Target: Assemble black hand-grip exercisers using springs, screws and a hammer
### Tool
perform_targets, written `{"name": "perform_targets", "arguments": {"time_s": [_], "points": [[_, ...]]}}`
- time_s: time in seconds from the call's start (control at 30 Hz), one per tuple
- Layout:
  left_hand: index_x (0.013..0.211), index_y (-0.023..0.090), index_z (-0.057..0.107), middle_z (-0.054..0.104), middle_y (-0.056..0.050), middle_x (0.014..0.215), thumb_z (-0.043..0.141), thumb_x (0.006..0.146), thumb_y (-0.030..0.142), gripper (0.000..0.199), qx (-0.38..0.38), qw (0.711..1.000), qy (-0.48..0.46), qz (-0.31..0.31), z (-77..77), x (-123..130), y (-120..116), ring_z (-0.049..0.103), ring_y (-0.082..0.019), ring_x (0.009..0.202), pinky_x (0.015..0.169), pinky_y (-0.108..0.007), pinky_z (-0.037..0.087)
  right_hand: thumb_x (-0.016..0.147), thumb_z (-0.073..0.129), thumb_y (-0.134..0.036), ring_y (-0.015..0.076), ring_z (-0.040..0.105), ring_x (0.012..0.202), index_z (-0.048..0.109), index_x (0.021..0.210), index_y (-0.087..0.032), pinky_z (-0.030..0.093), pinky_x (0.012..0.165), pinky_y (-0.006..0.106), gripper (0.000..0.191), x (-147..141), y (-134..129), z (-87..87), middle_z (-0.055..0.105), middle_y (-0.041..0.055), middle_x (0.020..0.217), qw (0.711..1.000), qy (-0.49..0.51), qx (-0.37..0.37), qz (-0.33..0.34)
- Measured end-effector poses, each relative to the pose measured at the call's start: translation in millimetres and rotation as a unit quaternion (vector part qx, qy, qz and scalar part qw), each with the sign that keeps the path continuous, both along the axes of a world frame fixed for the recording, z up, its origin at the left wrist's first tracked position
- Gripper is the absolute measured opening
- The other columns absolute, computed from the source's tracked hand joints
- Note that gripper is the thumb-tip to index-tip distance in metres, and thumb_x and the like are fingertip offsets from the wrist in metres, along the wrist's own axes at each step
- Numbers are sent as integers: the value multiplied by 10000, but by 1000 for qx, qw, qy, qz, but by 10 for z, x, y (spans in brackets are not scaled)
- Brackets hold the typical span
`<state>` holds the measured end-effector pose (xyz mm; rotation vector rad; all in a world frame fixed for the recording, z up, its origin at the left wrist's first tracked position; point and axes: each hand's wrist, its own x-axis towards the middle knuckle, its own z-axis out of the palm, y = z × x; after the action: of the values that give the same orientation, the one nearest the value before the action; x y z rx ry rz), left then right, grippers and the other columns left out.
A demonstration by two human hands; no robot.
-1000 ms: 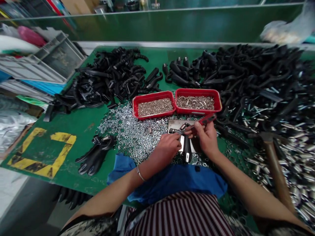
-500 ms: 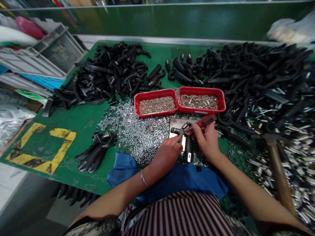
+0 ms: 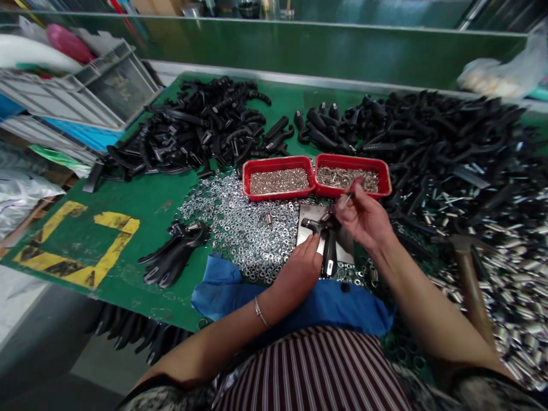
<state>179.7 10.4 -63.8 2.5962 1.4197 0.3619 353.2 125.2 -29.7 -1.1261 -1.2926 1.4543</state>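
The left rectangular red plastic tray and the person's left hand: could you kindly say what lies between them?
In the head view, many loose silver metal rings lie between that red tray and the left hand.

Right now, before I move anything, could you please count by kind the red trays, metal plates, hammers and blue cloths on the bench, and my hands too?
Red trays: 2
Metal plate: 1
Hammer: 1
Blue cloth: 1
Hands: 2
Total: 7

No legible text or labels.
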Motion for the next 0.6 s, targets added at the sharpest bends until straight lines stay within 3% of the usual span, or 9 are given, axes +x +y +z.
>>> {"name": "perform_targets", "arguments": {"time_s": [0.07, 0.13, 0.23, 0.3, 0.47, 0.53, 0.6], "points": [[1112, 30, 659, 522, -241, 1473, 436, 989, 85, 260, -5, 1000, -2, -3, -12, 7, -3, 500, -292, 1396, 1147, -416, 463, 892, 524, -678, 156, 621, 551, 407, 966, -268, 510, 492, 288, 434, 37, -56, -97, 682, 6, 746, 998, 17, 2, -65], [1091, 28, 660, 514, -247, 1477, 447, 986, 86, 244, -10, 1000, -8, -6, -24, 11, -14, 491, -300, 1401, 1148, -422, 458, 872, 567, -670, 191, 680, 620, 377, 1008, -283, 537, 518, 313, 451, 57, -147, -199, 723, 23, 833, 994, -43, 2, -98], [1039, 38, 663, 507, -257, 1476, 464, 984, 95, 214, -27, 999, -33, -7, -8, -13, -21, 485, -307, 1402, 1139, -435, 452, 893, 537, -659, 221, 709, 650, 374, 1079, -292, 549, 522, 344, 443, 56, -271, -281, 750, 59, 933, 988, -110, 8, -105], [990, 92, 666, 569, -208, 1425, 460, 1006, 138, 211, -41, 996, -78, 2, 41, -62, 28, 538, -273, 1344, 1096, -430, 476, 907, 505, -657, 224, 709, 639, 379, 1111, -290, 553, 527, 354, 438, 66, -313, -284, 754, 63, 936, 988, -115, 8, -102], [1021, 188, 664, 711, -63, 1092, 487, 1034, 277, 198, -13, 981, -184, 64, 196, -183, 468, 602, -213, 1087, 1001, -413, 453, 930, 482, -628, 190, 561, 425, 412, 1074, -282, 455, 439, 338, 381, 326, -333, -232, 705, 5, 708, 980, -163, -28, -114], [988, 199, 674, 706, -41, 1028, 522, 1022, 304, 188, -19, 984, -167, 57, 207, -173, 676, 587, -217, 1025, 965, -408, 434, 934, 482, -634, 198, 539, 416, 449, 973, -272, 418, 440, 333, 365, 512, -359, -222, 670, 0, 625, 963, -253, -65, -69], [957, 196, 680, 696, -34, 1003, 534, 1016, 317, 199, -23, 989, -140, 40, 183, -131, 812, 574, -220, 1005, 943, -402, 418, 944, 466, -643, 231, 614, 538, 489, 898, -258, 455, 527, 352, 388, 691, -417, -219, 696, 40, 681, 927, -369, -58, -38]]}}
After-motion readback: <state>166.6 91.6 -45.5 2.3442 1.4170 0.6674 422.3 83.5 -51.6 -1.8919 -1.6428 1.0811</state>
